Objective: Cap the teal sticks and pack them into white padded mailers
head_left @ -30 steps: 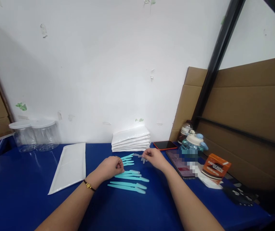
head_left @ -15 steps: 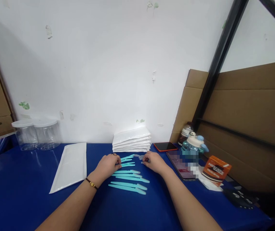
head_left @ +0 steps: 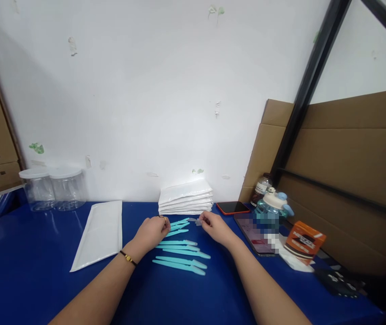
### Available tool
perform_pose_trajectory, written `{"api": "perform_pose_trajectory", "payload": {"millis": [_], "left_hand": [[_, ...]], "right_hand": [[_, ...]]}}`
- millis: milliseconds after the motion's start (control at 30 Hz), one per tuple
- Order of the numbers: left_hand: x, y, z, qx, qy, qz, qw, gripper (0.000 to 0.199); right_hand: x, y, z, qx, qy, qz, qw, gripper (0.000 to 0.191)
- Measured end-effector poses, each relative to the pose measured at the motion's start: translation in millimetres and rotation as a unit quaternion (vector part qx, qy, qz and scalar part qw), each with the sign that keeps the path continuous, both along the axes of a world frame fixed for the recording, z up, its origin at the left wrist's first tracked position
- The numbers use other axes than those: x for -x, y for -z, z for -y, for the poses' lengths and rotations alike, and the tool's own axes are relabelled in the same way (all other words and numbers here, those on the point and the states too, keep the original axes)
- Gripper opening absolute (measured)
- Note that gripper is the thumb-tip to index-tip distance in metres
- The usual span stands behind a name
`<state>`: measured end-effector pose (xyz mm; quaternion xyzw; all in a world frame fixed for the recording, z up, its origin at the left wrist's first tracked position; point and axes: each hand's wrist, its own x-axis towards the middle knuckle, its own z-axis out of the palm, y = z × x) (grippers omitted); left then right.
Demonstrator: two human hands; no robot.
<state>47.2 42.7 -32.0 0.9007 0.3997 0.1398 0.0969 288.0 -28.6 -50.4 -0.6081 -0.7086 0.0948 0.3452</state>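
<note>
Several slim turquoise sticks with pale ends (head_left: pixel 181 260) lie in rows on the blue table (head_left: pixel 139 293). My left hand (head_left: pixel 154 231), with a ring and a dark bracelet, is closed at the left ends of the upper sticks; its fingertips hide what they grip. To the right, my right hand (head_left: pixel 212 224) has its fingers pinched beside small translucent pieces (head_left: pixel 198 222), and what is between the fingertips is too small to make out. Behind the hands stands a stack of white padded envelopes (head_left: pixel 185 198).
A single white envelope (head_left: pixel 100 234) lies at left, before two lidded clear jars (head_left: pixel 67 189). Two phones (head_left: pixel 232 207), a blue-green bottle (head_left: pixel 270 208), a brown bottle (head_left: pixel 261 187) and an orange box (head_left: pixel 304 241) stand or lie at right.
My right hand has shifted slightly up and left. Near my left fingertips the upper turquoise sticks have moved a little. The camera view has shifted slightly.
</note>
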Motion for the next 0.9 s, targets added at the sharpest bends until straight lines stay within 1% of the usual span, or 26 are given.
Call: {"api": "perform_pose_trajectory", "payload": {"millis": [67,167,233,267,467,700,900], "left_hand": [[1.2,1.2,-2.2,0.028,0.004,0.046,0.999,0.02],[2.0,3.9,-3.4,0.112,0.035,0.122,0.986,0.023],[1.6,5.6,-3.2,0.159,0.059,0.147,0.974,0.023],[1.2,6.2,-3.2,0.168,0.067,0.151,0.972,0.023],[-0.1,4.4,-5.2,0.142,0.072,0.143,0.977,0.032],[0.3,0.2,-1.5,0.15,0.083,0.134,0.976,0.039],[-1.4,3.6,-4.4,0.18,0.074,0.139,0.971,0.04]], "right_hand": [[0.5,0.6,-0.7,0.01,-0.023,-0.064,0.998,0.012],[1.7,2.3,-2.9,0.021,-0.055,-0.161,0.985,0.018],[2.0,2.8,-4.2,0.016,-0.059,-0.201,0.978,0.02],[2.0,2.6,-4.6,0.012,-0.054,-0.208,0.977,0.019],[2.6,-1.9,-3.1,-0.018,-0.027,-0.172,0.985,0.015],[8.1,-6.7,1.8,-0.023,-0.036,-0.154,0.987,0.015],[10.5,-9.3,3.8,-0.03,-0.029,-0.116,0.992,0.015]]}}
